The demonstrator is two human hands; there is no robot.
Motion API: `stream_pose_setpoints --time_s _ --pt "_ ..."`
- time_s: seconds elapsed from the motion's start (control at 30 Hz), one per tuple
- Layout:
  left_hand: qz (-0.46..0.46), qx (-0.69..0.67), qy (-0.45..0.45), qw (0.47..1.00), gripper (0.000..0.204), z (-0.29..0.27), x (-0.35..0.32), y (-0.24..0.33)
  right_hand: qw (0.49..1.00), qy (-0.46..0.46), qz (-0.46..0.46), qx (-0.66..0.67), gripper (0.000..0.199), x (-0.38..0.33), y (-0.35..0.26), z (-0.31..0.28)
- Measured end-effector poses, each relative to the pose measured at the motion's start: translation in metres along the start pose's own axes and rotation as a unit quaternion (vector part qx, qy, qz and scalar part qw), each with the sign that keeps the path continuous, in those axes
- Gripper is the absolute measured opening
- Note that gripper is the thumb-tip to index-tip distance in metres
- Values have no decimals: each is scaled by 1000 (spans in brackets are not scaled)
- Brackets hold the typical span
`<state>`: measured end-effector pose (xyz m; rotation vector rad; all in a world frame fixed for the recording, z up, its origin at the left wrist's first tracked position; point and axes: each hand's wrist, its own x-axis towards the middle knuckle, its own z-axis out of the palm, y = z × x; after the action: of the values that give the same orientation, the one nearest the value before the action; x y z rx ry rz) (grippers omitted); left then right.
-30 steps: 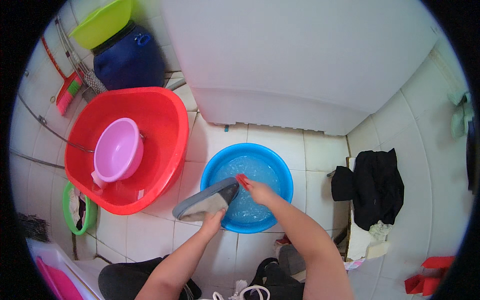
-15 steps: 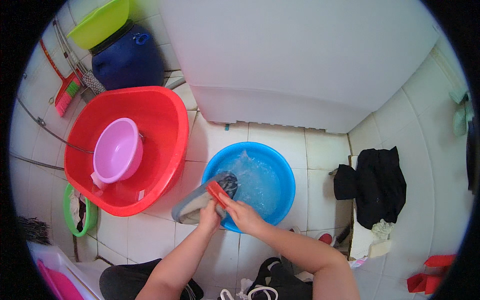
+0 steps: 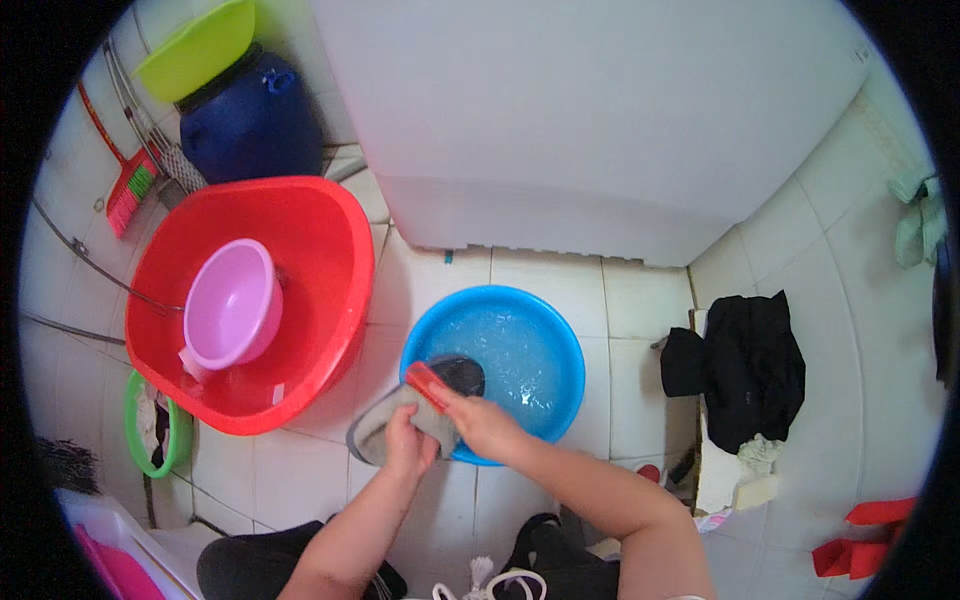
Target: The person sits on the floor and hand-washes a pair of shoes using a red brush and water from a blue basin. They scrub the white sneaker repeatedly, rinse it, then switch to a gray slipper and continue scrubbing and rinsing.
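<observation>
A grey slipper (image 3: 370,432) with a dark toe lies tilted over the near left rim of a round blue basin (image 3: 577,350). Cloudy water (image 3: 520,345) fills part of the basin. My left hand (image 3: 407,446) is closed on the slipper near its middle, thumb on top. In my right hand (image 3: 487,430) is a red scrubbing brush (image 3: 428,386), pressed against the slipper's upper by the dark toe. The brush's bristles are hidden beneath it.
A large red tub (image 3: 340,290) holding a pink basin (image 3: 262,315) stands left, beside a green basin (image 3: 180,430) with cloth. A white appliance (image 3: 600,130) rises beyond. Black clothing (image 3: 750,370) lies at right. A blue barrel (image 3: 250,120) stands far left.
The slipper's toe has shifted slightly right and down. My left hand has moved a little left and down; the brush is slightly farther left. The splash in the water has settled.
</observation>
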<state>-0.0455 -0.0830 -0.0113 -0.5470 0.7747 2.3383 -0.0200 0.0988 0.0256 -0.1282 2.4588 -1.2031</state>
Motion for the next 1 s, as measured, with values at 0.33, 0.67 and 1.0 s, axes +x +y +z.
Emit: stream_pose_setpoints --time_s 0.33,0.67,1.0 --pt "-35 -38 -135 989 62 35 -30 18 915 306 41 259 55 -27 50 -32" --pt "6 649 -157 744 73 25 -57 17 851 213 86 473 66 -43 -11 -52" --pt "41 647 -188 738 67 57 -107 22 815 248 -84 517 70 -76 -39 -60"
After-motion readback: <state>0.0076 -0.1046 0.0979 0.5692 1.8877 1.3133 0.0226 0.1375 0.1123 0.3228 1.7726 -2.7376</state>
